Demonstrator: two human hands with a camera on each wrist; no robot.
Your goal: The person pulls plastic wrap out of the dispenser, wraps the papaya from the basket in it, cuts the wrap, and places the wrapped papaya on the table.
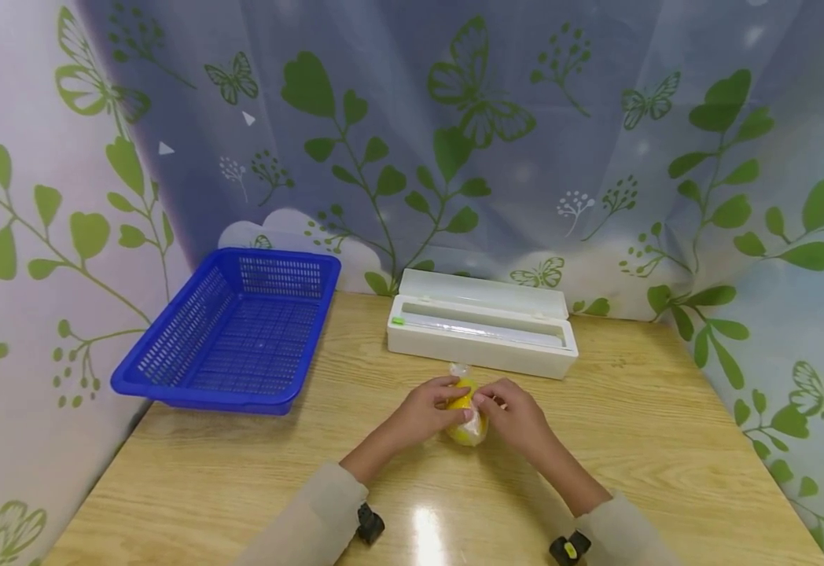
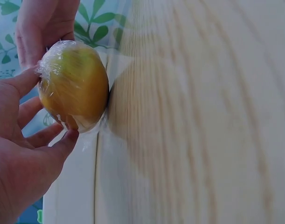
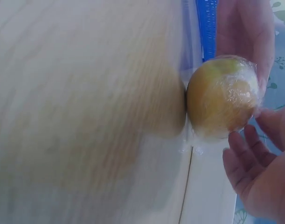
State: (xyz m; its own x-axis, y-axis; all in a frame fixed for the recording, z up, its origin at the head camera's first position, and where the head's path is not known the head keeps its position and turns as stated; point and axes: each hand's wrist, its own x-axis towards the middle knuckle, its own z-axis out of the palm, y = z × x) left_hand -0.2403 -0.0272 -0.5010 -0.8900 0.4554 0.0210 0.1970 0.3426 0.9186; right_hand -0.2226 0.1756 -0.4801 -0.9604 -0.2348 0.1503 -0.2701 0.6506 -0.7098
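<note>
A yellow fruit with a greenish patch, perhaps a mango point(image 1: 465, 435), rests on the wooden table, wrapped in clear cling film point(image 3: 242, 88). A loose end of the film sticks out on its far side. My left hand point(image 1: 421, 410) holds the fruit from the left, thumb and fingers bent about its side. From the right, my right hand point(image 1: 518, 417) pinches film at the top of the fruit between thumb and fingertips. In the left wrist view, the fruit point(image 2: 79, 93) sits between both hands, and the film looks wrinkled near the fingers.
Behind the hands stands a white cling film box point(image 1: 479, 357), lid raised, with a roll inside and a green slider point(image 1: 398, 321) at its left end. A blue plastic basket point(image 1: 306, 369) is at the table's left. A patterned curtain point(image 1: 384, 102) borders the table point(image 1: 638, 440).
</note>
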